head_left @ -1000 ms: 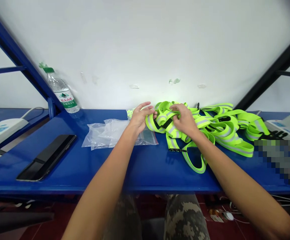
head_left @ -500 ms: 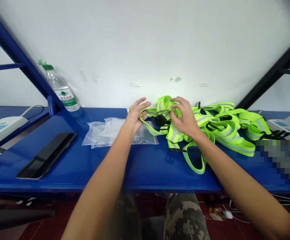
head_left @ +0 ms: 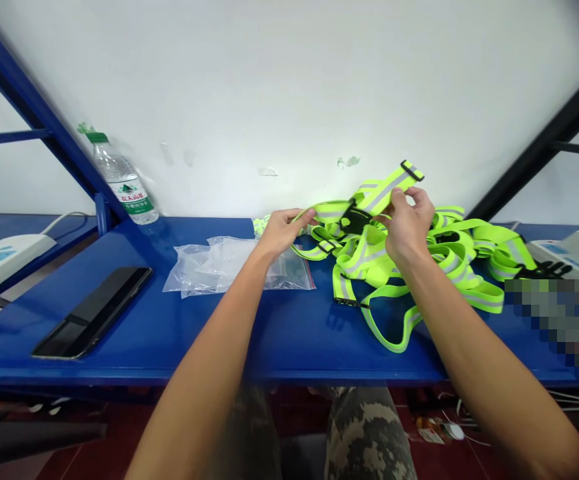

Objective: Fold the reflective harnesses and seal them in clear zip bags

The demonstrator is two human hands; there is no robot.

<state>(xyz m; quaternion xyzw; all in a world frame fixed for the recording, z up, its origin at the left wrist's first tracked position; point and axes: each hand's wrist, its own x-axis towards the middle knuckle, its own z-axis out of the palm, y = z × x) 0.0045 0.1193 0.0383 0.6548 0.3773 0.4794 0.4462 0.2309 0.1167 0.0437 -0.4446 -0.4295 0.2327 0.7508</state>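
While we look down along our two forearms, our left hand (head_left: 283, 233) reaches over the worktop (head_left: 294, 337) with its thumb and fingertips pressed together, pinching a lime-green webbing strap with a silver stripe (head_left: 385, 193). Our right hand (head_left: 410, 223) is half curled and grips the same strap between thumb and fingers, near an end fitted with a black rectangular slider (head_left: 412, 171) that juts up past the fingertips. Between the hands, a black plastic buckle (head_left: 356, 219) sits along the strap, which is lifted over the near part of a tangled pile of matching straps (head_left: 366, 259). The pile spreads to the right, and one loop droops towards the worktop's front edge without reaching it.

Just beside our left forearm lie flat, clear plastic zip bags (head_left: 214, 267), partly covered by it. Farther left rests a black glass-fronted phone (head_left: 94, 313), and a clear plastic bottle with a green cap (head_left: 125, 187) stands near the back.

For moving, we see a bare blue strip between the bags and the front edge, just above our knees. A white wall (head_left: 229, 100) bounds the back, and a blue metal post (head_left: 56, 132) slants at the left. At the far right, a pixelated patch hides part of the surface.
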